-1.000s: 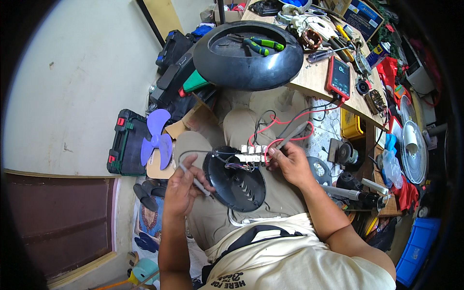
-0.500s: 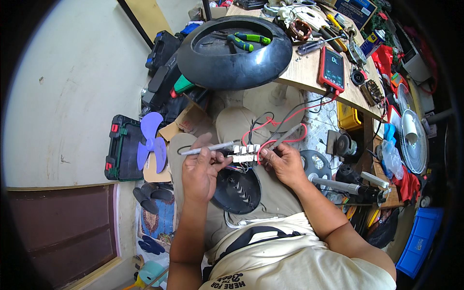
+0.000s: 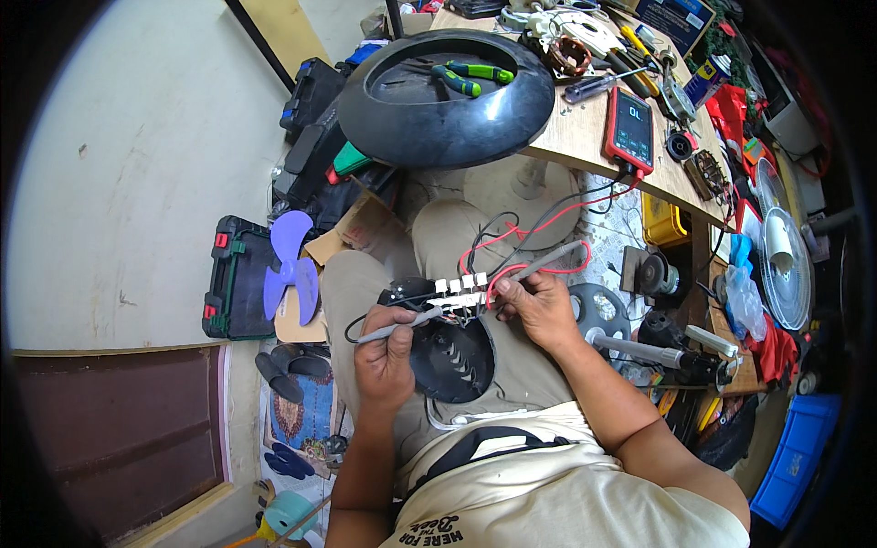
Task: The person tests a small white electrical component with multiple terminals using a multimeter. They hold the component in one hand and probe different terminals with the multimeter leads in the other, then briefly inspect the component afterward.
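Observation:
My left hand [image 3: 385,361] is closed around a grey test probe [image 3: 402,326] with a black lead. The probe's tip reaches the underside of a push-button switch block [image 3: 461,290] with white keys; whether it touches a terminal is too small to tell. My right hand [image 3: 539,309] pinches the other grey probe [image 3: 548,260], which has a red lead, and its fingertips are at the switch's right end. Thin wires run from the switch to a black slotted plastic housing [image 3: 452,363] in my lap. Both leads run to a red multimeter [image 3: 630,132] with a lit screen.
On the wooden table [image 3: 571,142] lie a screwdriver [image 3: 589,88] and motor parts. A black round fan base [image 3: 448,128] carries green-handled pliers [image 3: 475,71]. A purple fan blade [image 3: 290,267] and an open toolbox [image 3: 239,279] are at left, an angle grinder [image 3: 653,271] at right.
My left hand has moved down, away from the switch's left end, bringing its probe from above the switch to its underside. The switch has tilted slightly; my right hand stays nearly in place.

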